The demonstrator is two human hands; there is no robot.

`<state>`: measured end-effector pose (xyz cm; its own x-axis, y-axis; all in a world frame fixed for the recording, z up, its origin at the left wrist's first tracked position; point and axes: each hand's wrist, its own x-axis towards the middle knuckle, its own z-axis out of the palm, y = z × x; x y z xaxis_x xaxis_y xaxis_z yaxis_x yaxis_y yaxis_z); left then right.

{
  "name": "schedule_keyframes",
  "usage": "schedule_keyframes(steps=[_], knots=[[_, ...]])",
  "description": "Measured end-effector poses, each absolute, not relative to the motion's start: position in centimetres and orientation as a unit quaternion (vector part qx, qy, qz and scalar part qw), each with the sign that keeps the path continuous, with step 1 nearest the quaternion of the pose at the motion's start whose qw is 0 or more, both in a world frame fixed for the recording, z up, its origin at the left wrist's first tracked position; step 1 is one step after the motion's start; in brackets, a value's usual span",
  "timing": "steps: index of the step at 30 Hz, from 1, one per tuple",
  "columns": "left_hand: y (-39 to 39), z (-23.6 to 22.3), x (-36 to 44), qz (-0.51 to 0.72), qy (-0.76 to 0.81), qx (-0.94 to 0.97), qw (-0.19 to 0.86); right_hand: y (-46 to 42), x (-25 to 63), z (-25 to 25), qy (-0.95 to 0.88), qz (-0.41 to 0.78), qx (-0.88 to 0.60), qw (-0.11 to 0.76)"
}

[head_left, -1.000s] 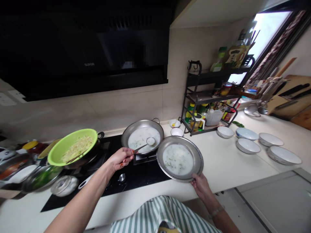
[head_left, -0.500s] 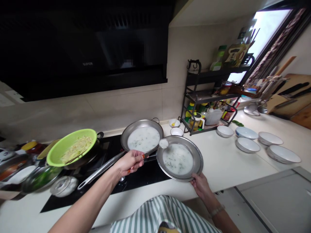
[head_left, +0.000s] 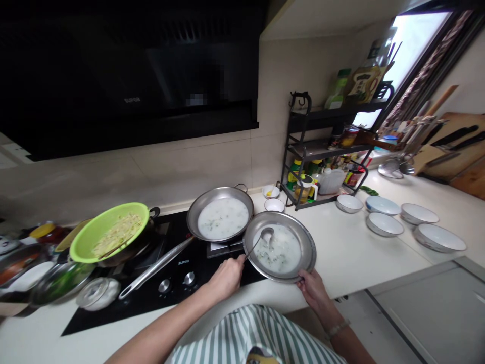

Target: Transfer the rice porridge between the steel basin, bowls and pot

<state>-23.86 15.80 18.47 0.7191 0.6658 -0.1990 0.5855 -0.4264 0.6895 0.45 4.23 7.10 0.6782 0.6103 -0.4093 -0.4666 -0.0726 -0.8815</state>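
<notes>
My left hand (head_left: 226,277) is closed round the thin handle of a small metal ladle (head_left: 267,233). The ladle's bowl tips over the white soup with green bits (head_left: 278,258), inside a wide steel basin (head_left: 308,253). At the basin's near right rim, my right hand (head_left: 312,287) grips the edge, thumb on top. A long-handled steel frying pan (head_left: 195,215) sits on the hob just left of the basin, with similar white liquid (head_left: 223,218) in it.
A green colander (head_left: 81,242) of pale shreds rests on a dark pan at left. Near it stands a lidded glass jar (head_left: 97,293). Several white bowls (head_left: 384,225) are on the right counter. A black spice rack (head_left: 297,151) stands against the wall; the range hood (head_left: 132,76) hangs above.
My left hand has moved right and toward me. The ladle, earlier carrying white liquid at the gap between pan and basin, has gone right over the basin and tipped. My right hand stays put.
</notes>
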Motion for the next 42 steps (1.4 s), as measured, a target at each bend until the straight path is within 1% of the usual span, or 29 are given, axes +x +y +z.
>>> schedule_keyframes(steps=[3,5,9,12,17,20,24,28,30,33,35,37,42], knots=[[15.6,18.1,-24.3,0.019,0.365,0.897,0.249,4.1,0.4,7.3,-0.062,0.398,-0.620,0.673],[15.6,18.1,-24.5,0.028,0.351,0.904,0.240,4.1,0.4,7.4,-0.065,0.400,-0.624,0.669],[16.2,18.4,-24.7,0.093,0.324,0.880,0.333,4.1,0.3,7.5,-0.065,0.397,-0.627,0.667],[16.7,18.8,-24.9,0.123,0.333,0.843,0.405,4.1,0.3,7.4,-0.069,0.394,-0.632,0.664],[17.6,19.9,-25.8,0.164,0.372,0.785,0.467,4.1,0.3,7.5,-0.082,0.388,-0.636,0.662],[18.7,21.0,-26.8,0.195,0.399,0.759,0.476,4.2,0.1,7.7,-0.059,0.390,-0.625,0.674],[21.5,21.8,-28.9,0.226,0.483,0.723,0.439,4.4,-0.1,7.8,-0.062,0.381,-0.625,0.678],[24.6,22.0,-31.0,0.207,0.584,0.706,0.343,4.5,-0.3,8.0,-0.060,0.380,-0.619,0.685],[25.7,22.1,-31.7,0.186,0.604,0.710,0.310,4.5,-0.3,8.2,-0.061,0.381,-0.617,0.685],[26.7,22.0,-31.9,0.175,0.613,0.708,0.304,4.5,-0.3,8.3,-0.067,0.385,-0.620,0.680],[26.9,21.8,-31.7,0.179,0.622,0.692,0.319,4.6,-0.3,8.3,-0.072,0.385,-0.619,0.681],[27.0,21.5,-31.3,0.179,0.629,0.667,0.356,4.6,-0.3,8.3,-0.073,0.380,-0.617,0.685],[27.0,21.1,-31.2,0.184,0.594,0.592,0.512,4.6,-0.3,8.1,-0.080,0.381,-0.627,0.675]])
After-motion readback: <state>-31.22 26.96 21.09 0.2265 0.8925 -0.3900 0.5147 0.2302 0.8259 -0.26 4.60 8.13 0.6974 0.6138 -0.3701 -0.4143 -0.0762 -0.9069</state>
